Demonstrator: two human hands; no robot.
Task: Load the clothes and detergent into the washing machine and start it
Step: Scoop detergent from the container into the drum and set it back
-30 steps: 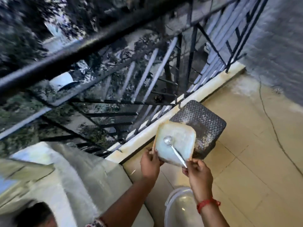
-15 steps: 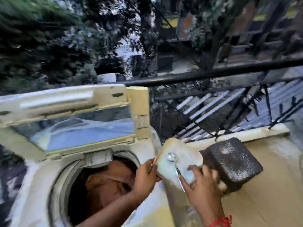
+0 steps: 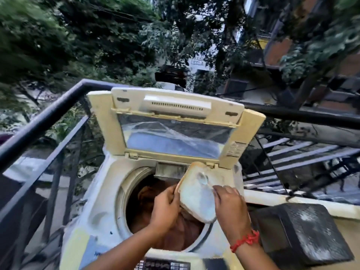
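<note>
Yellowed plastic is making up the washing machine [image 3: 101, 207], which is standing in the corner of a balcony, hemmed by a dark metal railing [image 3: 44, 117] with trees and buildings showing beyond. Its lid [image 3: 175, 125] is being held upright and open, and brown clothes [image 3: 175, 236] are lying inside the drum. A pale detergent tub [image 3: 196, 199] is being held tilted over the drum's right rim, gripped at its left edge by the left hand [image 3: 165, 209]. A spoon [image 3: 203, 179] is being pinched at its handle by the right hand [image 3: 229, 207], its bowl resting in the tub. A dark textured stool [image 3: 305, 232] is standing on the tan floor just right of the machine.
</note>
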